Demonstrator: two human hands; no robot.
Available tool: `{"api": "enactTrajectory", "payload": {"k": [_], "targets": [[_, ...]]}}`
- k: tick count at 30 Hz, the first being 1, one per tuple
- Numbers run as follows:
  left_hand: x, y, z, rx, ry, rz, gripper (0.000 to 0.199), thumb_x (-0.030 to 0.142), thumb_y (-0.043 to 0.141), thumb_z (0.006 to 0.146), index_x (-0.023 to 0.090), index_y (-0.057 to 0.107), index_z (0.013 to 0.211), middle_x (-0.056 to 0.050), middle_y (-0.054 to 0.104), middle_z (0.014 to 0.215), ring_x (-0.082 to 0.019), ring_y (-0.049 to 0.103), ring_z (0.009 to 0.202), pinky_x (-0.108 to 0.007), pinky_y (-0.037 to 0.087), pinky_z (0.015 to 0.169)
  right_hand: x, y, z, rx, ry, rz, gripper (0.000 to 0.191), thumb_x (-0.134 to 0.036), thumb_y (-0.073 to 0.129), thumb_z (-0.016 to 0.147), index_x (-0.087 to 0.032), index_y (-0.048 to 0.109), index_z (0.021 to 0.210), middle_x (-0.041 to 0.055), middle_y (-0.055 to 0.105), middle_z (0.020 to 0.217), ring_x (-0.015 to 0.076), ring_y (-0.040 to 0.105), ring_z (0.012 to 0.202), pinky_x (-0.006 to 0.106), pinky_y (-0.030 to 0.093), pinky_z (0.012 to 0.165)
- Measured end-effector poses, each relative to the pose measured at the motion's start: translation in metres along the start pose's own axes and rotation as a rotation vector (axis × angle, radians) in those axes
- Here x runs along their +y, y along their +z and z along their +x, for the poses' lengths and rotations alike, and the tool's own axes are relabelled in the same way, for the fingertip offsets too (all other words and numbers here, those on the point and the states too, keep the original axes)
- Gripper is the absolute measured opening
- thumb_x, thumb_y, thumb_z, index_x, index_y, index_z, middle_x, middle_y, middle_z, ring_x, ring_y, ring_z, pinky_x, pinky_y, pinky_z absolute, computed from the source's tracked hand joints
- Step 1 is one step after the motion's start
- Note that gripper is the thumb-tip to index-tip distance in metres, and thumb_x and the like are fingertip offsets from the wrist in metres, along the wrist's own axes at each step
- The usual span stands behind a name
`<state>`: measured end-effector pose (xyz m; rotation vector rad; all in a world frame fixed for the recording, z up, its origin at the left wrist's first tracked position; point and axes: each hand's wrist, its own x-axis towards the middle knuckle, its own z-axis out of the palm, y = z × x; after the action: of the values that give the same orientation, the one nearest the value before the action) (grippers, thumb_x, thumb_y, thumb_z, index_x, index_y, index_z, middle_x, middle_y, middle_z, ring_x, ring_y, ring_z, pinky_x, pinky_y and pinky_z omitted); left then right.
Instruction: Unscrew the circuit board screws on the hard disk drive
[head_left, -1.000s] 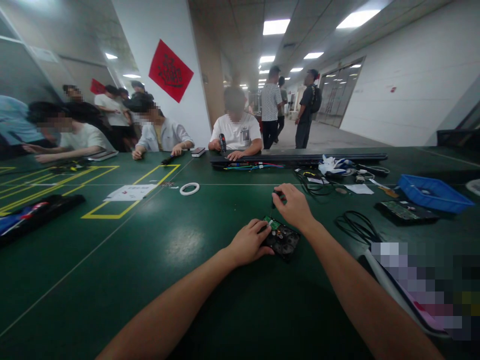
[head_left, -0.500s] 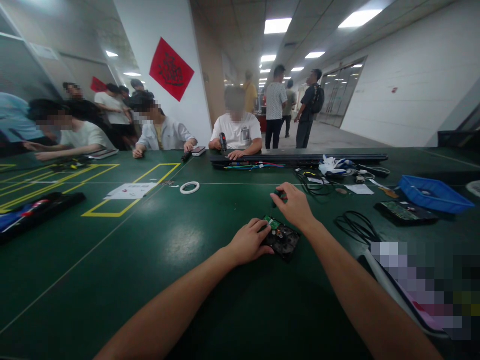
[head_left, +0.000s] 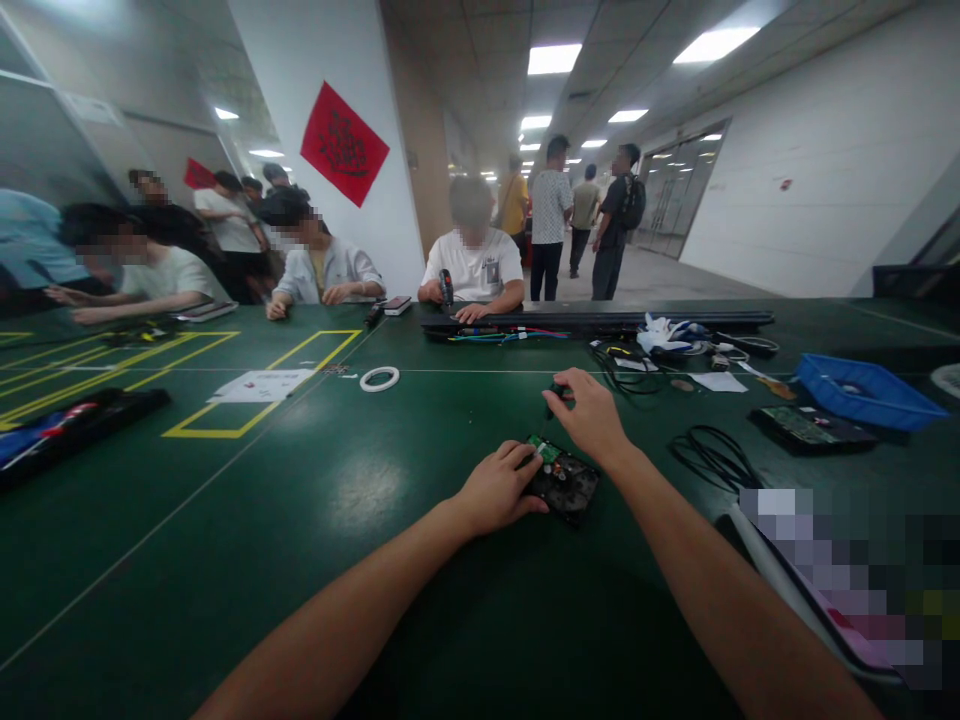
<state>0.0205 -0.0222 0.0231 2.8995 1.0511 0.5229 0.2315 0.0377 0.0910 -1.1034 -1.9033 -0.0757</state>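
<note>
A black hard drive point(head_left: 568, 487) with a green circuit board point(head_left: 547, 450) lies on the green table in front of me. My left hand point(head_left: 501, 487) grips its left side, fingers over the board's edge and thumb at the near edge. Above the far end of the drive, my right hand point(head_left: 589, 408) pinches the dark handle of a small screwdriver point(head_left: 555, 398). The screwdriver is upright, its thin shaft pointing down at the board; whether the tip touches a screw is too small to tell.
To the right are a coiled black cable point(head_left: 712, 455), a second hard drive point(head_left: 811, 428) and a blue tray point(head_left: 870, 390). Long black bars point(head_left: 600, 320) lie across the far side, before a seated person holding a power drill point(head_left: 446, 288). A white tape ring point(head_left: 379, 379) lies left.
Both my hands and the hard drive stay almost where they were. Across the table, a seated person's hand has drawn back from the dark object near the small box.
</note>
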Motion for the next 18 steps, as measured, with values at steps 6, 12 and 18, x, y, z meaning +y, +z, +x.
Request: {"api": "enactTrajectory", "payload": {"k": [6,12,18], "targets": [[0.0013,-0.0013,-0.0008,0.004,0.0,-0.003,0.072,0.065,0.059,0.095,0.017,0.049,0.147,-0.017,0.054,0.144,-0.035,0.043,0.137,-0.051,0.045,0.113,0.0012,-0.0009,0.0007,-0.015,-0.008,-0.002,0.012,-0.031,0.061,0.095,-0.022,0.062,0.103,0.0093,0.07,0.101,0.0255,0.066,0.089,0.039,0.053,0.082],[0.0014,-0.0003,-0.0004,0.007,0.001,0.007,0.073,0.066,0.058,0.095,0.016,0.049,0.148,-0.017,0.053,0.145,-0.036,0.044,0.137,-0.051,0.046,0.113,0.0028,0.0016,-0.0007,-0.011,-0.053,-0.027,0.017,-0.026,0.056,0.096,-0.021,0.063,0.111,0.0124,0.069,0.111,0.0283,0.066,0.101,0.043,0.053,0.092],[0.0005,0.0007,0.0001,0.0,0.002,0.002,0.074,0.066,0.058,0.095,0.016,0.049,0.148,-0.017,0.053,0.144,-0.035,0.044,0.137,-0.051,0.046,0.112,0.0059,0.0028,-0.0011,-0.007,-0.027,0.005,0.014,-0.029,0.057,0.097,-0.021,0.062,0.109,0.0124,0.068,0.115,0.0276,0.067,0.099,0.042,0.055,0.084]]}}
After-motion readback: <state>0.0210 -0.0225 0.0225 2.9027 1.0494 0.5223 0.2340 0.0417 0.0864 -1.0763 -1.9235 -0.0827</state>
